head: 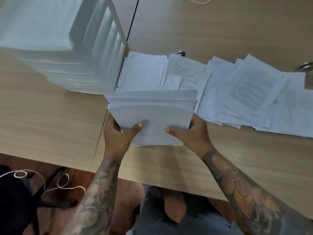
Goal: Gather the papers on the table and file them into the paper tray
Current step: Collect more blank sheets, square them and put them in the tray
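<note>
A thick stack of white papers [152, 112] is held above the wooden table [50, 124], just in front of me. My left hand [116, 136] grips its near left corner, thumb on top. My right hand [189, 133] grips the near right edge the same way. The white multi-tier paper tray [81, 48] stands at the upper left, its open front facing me and its shelves blurred. More printed sheets [245, 92] lie spread in overlapping piles across the table, from beside the tray out to the right edge of view.
A dark seam [132, 22] runs between two tabletops beside the tray. Two round metal fittings [181, 53] [305, 66] sit behind the loose sheets. A black chair [20, 200] with a white cord [64, 182] stands on the floor at lower left.
</note>
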